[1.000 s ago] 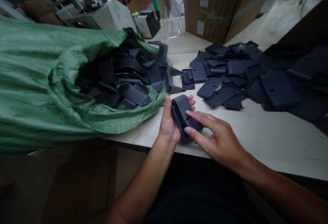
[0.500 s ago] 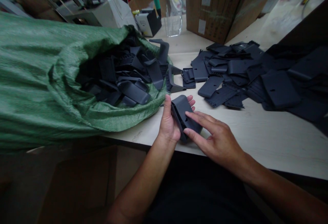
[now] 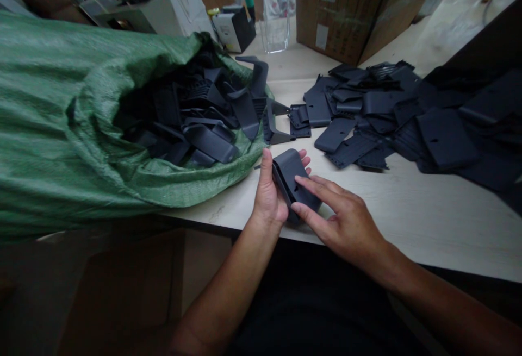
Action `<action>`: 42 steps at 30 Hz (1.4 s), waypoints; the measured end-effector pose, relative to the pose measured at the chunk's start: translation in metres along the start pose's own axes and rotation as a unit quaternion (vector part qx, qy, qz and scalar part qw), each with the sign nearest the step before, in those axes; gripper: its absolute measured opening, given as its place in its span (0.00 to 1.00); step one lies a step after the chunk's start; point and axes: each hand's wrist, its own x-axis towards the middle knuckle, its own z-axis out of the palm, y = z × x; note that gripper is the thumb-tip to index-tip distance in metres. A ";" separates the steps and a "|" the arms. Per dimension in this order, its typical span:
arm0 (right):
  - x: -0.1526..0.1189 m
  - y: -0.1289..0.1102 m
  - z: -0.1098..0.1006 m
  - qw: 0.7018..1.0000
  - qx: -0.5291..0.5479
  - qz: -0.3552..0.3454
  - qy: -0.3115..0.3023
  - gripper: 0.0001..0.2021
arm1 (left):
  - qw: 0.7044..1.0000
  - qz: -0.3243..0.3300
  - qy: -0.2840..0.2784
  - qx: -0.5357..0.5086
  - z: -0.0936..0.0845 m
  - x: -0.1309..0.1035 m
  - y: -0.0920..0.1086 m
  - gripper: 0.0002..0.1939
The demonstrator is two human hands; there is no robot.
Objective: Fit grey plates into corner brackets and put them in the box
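Near the table's front edge, a dark plastic housing [image 3: 289, 168] with a small slot in its face lies in my left hand [image 3: 269, 198]. The left thumb stands along its near side, and the fingertips show past its far edge. A dark gap runs along the housing's left side; whether it is one part or two fitted together I cannot tell. My right hand [image 3: 346, 212] grips its lower right part, thumb and fingers pressed on the face. Past the left hand, a bracket-shaped dark part [image 3: 277, 125] rests by the mouth of a green woven sack [image 3: 163, 195].
More dark plastic parts [image 3: 214, 141] fill the sack's mouth. Across the table [image 3: 408, 209], a heap of dark plastic covers [image 3: 444, 138] spreads to the right. Behind stand a large cardboard box [image 3: 342, 13], a clear container [image 3: 276, 35] and a small black-and-white box [image 3: 234, 30].
The view has shifted slightly, so the sack and background sit a little higher. Both hands keep the same hold on the housing.
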 end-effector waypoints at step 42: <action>0.022 0.001 0.008 0.945 0.321 0.059 -0.017 0.13 | 0.993 0.098 0.048 0.040 0.026 -0.018 0.017 0.08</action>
